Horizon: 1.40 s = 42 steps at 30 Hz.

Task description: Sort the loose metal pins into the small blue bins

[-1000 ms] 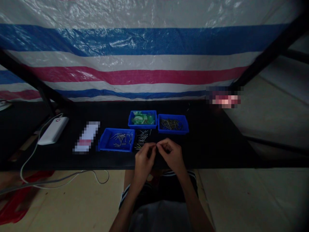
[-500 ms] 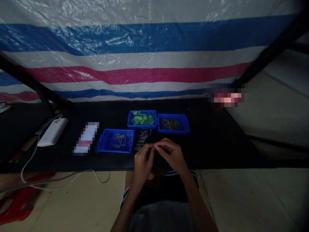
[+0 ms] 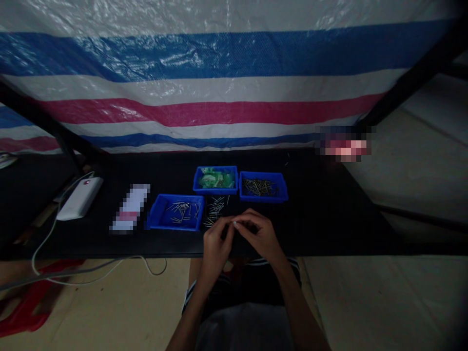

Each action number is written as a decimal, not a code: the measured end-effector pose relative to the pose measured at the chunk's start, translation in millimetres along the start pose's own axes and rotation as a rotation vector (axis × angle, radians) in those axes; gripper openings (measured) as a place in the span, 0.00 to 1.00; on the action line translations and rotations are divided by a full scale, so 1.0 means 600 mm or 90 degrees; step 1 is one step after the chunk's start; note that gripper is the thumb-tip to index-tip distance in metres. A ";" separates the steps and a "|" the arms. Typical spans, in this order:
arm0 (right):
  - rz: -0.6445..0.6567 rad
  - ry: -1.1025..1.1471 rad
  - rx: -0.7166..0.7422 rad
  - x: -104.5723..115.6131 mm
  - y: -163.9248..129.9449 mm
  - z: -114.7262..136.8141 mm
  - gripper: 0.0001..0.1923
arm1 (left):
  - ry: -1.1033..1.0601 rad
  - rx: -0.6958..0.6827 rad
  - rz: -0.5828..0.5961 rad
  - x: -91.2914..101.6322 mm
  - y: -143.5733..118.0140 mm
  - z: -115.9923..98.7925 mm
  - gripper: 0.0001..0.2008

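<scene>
Our left hand [image 3: 215,242] and right hand [image 3: 260,235] meet fingertip to fingertip over desk [image 3: 329,219] edge, pinching small pin [image 3: 236,223] together; loose pins [image 3: 215,210] just beyond, three blue bins [image 3: 178,212] behind

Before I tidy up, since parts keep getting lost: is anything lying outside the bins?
Yes. A loose heap of pins lies on the bare black table between the blue bins, just beyond both hands, not in any bin.

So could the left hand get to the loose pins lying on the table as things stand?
Probably yes: the left hand is just in front of the loose pins, with nothing between them, though its fingertips meet the right hand.
</scene>
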State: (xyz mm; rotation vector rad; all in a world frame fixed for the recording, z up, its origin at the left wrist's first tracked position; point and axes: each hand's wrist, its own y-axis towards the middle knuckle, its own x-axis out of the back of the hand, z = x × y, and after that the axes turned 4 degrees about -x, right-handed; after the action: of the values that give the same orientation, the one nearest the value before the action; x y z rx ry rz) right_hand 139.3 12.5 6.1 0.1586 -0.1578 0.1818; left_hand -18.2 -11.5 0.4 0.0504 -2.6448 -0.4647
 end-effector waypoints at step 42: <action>-0.001 0.010 0.013 -0.001 -0.003 0.001 0.06 | -0.017 0.016 0.007 0.002 -0.003 -0.002 0.10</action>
State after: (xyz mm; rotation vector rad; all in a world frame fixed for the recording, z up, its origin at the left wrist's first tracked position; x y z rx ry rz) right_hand 138.7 10.5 6.4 0.1774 -0.1397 0.1835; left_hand -19.0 -13.8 1.3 0.0379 -2.6756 -0.4308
